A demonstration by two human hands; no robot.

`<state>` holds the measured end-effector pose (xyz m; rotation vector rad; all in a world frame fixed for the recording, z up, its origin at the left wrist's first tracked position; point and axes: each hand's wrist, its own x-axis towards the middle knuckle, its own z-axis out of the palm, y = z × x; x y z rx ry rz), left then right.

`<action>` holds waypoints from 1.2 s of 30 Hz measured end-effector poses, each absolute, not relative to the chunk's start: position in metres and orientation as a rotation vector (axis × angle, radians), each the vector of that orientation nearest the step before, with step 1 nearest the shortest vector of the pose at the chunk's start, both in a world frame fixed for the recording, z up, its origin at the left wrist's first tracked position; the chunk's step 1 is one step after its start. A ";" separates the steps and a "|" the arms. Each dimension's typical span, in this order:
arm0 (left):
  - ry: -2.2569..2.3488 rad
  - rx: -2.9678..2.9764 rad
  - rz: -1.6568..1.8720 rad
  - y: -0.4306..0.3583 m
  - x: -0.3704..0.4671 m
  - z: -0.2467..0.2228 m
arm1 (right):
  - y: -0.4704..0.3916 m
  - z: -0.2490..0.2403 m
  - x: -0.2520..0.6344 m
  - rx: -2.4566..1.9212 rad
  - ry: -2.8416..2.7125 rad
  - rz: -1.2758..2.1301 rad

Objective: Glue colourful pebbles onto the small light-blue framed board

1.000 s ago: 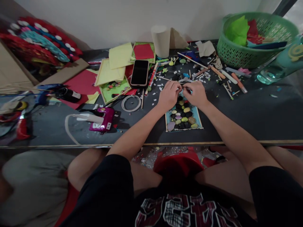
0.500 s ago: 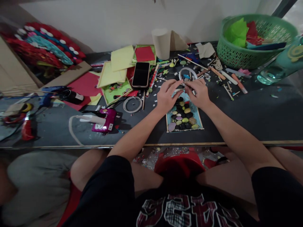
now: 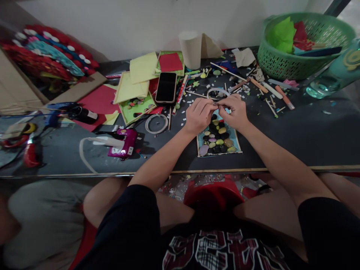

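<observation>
A small blue panel (image 3: 200,139) with a thin light wooden frame lies on the dark table, several black, yellow, green and purple pebbles on it. Over its far end my left hand (image 3: 199,114) and my right hand (image 3: 234,112) meet at the fingertips. Both are closed in a pinch around something too small to make out. A clear ring of tape (image 3: 218,91) is just beyond the fingers, partly hidden by them. The panel's far edge is covered by my hands.
Left of my hands are a phone (image 3: 166,88), another tape ring (image 3: 156,124), a purple power socket (image 3: 123,143) and framed yellow cards (image 3: 132,89). A white cup (image 3: 190,50) stands behind; a green basket (image 3: 298,60) and a bottle (image 3: 323,86) are at the right.
The fingers of my left hand have curled in more, and both hands' fingertips are closer together. The view has shifted slightly.
</observation>
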<state>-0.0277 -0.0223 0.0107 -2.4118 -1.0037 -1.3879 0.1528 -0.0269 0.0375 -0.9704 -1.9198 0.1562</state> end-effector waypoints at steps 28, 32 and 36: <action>-1.158 -2.540 -1.544 -0.019 -0.023 0.015 | -0.024 0.043 0.145 -0.992 -1.635 0.714; -1.181 -2.589 -1.630 -0.018 -0.020 0.016 | -0.025 0.044 0.145 -1.017 -1.632 0.711; -1.193 -2.667 -1.707 -0.015 -0.017 0.016 | -0.024 0.042 0.146 -1.032 -1.596 0.736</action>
